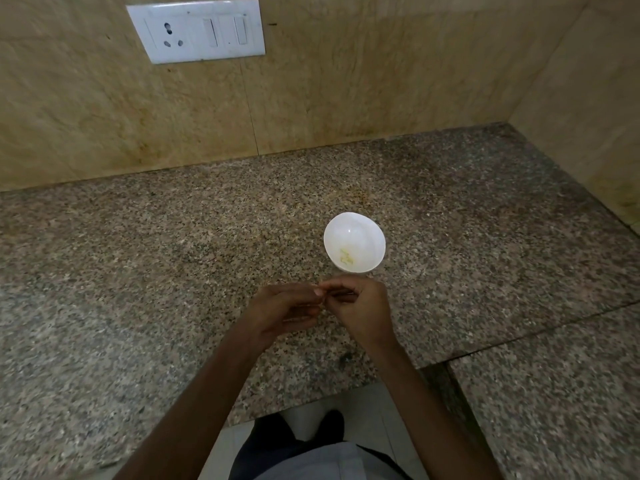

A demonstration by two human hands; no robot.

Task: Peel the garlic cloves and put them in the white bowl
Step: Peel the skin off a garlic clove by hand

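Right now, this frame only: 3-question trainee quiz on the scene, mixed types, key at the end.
1. Where are the left hand and right hand? A) fingertips together above the counter, on the person's side of the white bowl; B) inside the bowl; C) flat on the wall.
2. True or false: the bowl is full to the rim.
3. Fill in: the white fitting on the wall behind the counter is a ____.
Key: 1 A (what they pinch is too small to tell). 2 False: only a few pale yellowish bits at the bottom. 3 switch plate.
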